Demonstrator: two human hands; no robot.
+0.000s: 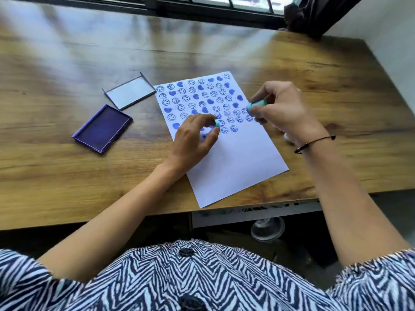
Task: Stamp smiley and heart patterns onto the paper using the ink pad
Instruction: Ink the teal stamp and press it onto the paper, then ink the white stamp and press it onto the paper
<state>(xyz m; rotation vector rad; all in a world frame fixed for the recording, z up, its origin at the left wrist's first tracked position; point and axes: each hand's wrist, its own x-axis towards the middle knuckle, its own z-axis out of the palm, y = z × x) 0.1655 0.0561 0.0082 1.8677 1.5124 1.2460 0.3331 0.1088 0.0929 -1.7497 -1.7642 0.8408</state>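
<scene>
tabletop [67, 176] wooden, under both hands | paper [235, 167] beneath the hands, top half stamped with smileys and hearts | ink pad [103, 127] open, lid [129, 93] beside it, both left of left hand | left hand [193, 138] pinching teal stamp [216, 122] on paper | right hand [283, 108] gripping second teal stamp [256, 105] above paper's right edge

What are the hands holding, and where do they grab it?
Each hand pinches a small teal stamp by its sides: the left hand holds one stamp over the paper, the right hand another.
</scene>
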